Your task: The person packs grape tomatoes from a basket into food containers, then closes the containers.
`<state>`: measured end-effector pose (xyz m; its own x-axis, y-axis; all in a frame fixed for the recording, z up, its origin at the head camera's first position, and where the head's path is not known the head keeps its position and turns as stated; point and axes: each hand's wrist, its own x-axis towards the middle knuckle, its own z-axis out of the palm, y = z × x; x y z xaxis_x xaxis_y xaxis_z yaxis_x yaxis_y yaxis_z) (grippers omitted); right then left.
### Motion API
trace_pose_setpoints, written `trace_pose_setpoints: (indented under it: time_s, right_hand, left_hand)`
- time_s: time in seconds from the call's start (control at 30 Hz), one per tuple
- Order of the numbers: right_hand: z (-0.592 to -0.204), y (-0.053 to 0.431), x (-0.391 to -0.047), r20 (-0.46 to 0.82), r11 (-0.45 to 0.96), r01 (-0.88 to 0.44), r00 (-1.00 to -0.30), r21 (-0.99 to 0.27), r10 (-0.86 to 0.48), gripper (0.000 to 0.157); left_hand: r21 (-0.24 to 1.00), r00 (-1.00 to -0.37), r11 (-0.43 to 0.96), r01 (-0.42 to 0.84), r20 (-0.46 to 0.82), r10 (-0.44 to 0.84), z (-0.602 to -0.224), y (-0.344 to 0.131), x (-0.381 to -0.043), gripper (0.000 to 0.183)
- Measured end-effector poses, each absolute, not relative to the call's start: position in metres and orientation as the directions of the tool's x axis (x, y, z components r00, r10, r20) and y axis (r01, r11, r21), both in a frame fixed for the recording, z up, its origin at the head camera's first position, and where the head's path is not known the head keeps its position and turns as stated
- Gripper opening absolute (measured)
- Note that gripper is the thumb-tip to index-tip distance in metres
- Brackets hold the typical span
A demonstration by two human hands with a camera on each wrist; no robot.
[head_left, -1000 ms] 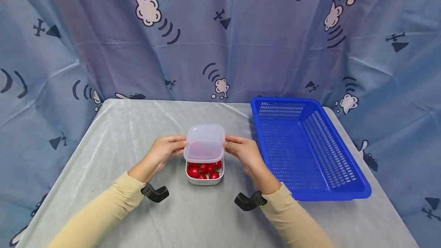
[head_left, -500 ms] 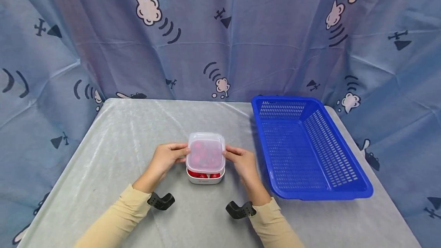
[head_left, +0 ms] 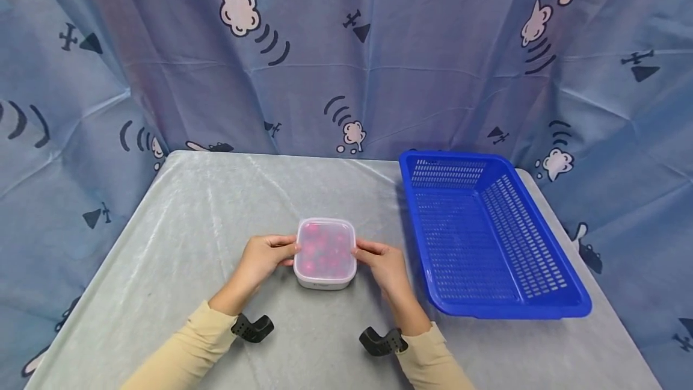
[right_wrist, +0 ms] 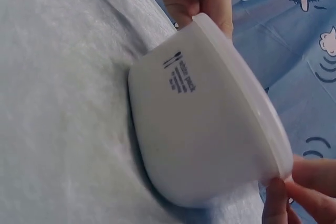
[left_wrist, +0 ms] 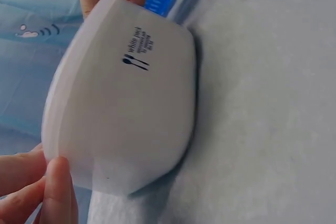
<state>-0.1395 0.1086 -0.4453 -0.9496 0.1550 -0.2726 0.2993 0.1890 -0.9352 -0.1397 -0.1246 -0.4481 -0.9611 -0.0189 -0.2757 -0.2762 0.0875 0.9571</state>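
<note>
A white food container (head_left: 323,285) stands on the table with a translucent lid (head_left: 326,250) lying over its whole top. Small tomatoes show through the lid as blurred red patches. At the lid's left edge, my left hand (head_left: 262,260) pinches the rim between thumb and fingers. My right hand (head_left: 385,262) does the same at the right edge. In the left wrist view, the container wall (left_wrist: 131,114) bears dark print with a fork and spoon. From the right wrist view, the lid rim (right_wrist: 252,87) sits along the container's top; whether it is snapped down, I cannot tell.
A blue perforated plastic basket (head_left: 425,269) stands to the right of my right hand. Pale cloth (head_left: 216,197) covers the table. Behind it hangs a blue patterned curtain (head_left: 303,77).
Both hands have brought the lid down and toward me, from tilted over the back of the container to flat over it. The tomatoes, bare at the front before, are now covered.
</note>
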Motion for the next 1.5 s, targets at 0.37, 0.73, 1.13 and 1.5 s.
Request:
trace_pose_setpoints:
  time_s: [0.37, 0.73, 1.13, 1.5]
  right_hand:
    - [-0.458, 0.109, -0.176, -0.349, -0.073, 0.342, -0.926, -0.937, 0.142, 0.028]
    - [-0.460, 0.102, -0.178, -0.300, 0.116, 0.330, -0.928, -0.937, 0.219, 0.017]
    - [-0.454, 0.115, -0.127, -0.355, 0.068, 0.360, -0.932, -0.930, 0.077, 0.022]
    - [-0.451, 0.115, -0.110, -0.371, 0.057, 0.375, -0.926, -0.925, 0.067, 0.013]
  left_hand:
    - [0.940, -0.940, -0.026, -0.339, -0.338, 0.034, -0.453, -0.131, -0.174, 0.036]
    - [0.925, -0.925, -0.074, -0.372, -0.377, -0.052, -0.463, -0.121, -0.178, 0.023]
    - [0.927, -0.929, -0.062, -0.371, -0.369, 0.038, -0.461, -0.130, -0.129, 0.033]
    - [0.926, -0.926, 0.023, -0.378, -0.377, -0.016, -0.457, -0.125, -0.117, 0.026]
